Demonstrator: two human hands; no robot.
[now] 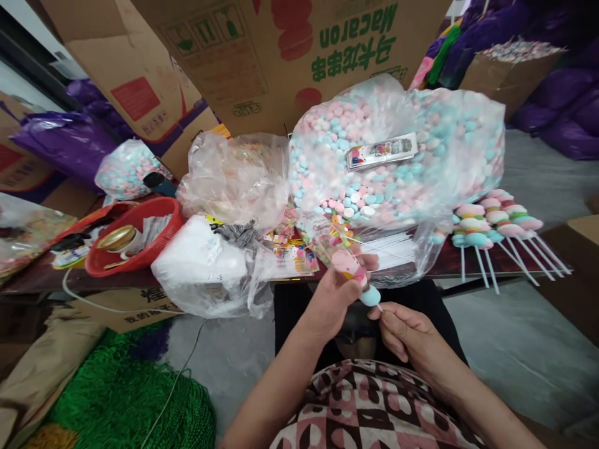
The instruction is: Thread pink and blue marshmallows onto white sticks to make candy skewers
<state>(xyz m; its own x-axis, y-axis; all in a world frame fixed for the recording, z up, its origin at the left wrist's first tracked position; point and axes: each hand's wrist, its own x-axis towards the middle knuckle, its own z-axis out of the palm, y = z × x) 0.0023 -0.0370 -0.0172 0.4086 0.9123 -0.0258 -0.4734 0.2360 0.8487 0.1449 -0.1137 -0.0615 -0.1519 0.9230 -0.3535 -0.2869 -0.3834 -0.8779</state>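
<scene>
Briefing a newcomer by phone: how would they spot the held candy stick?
Find the big clear bag of pink and blue sweets. Just below it, the left hand and right hand hold one candy stick. Unlike the sticks lying right of the bag, it is off the table.

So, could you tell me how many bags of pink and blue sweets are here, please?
2: a large bag mid-table, a small bag at left behind the red basket; more may be hidden.
</scene>
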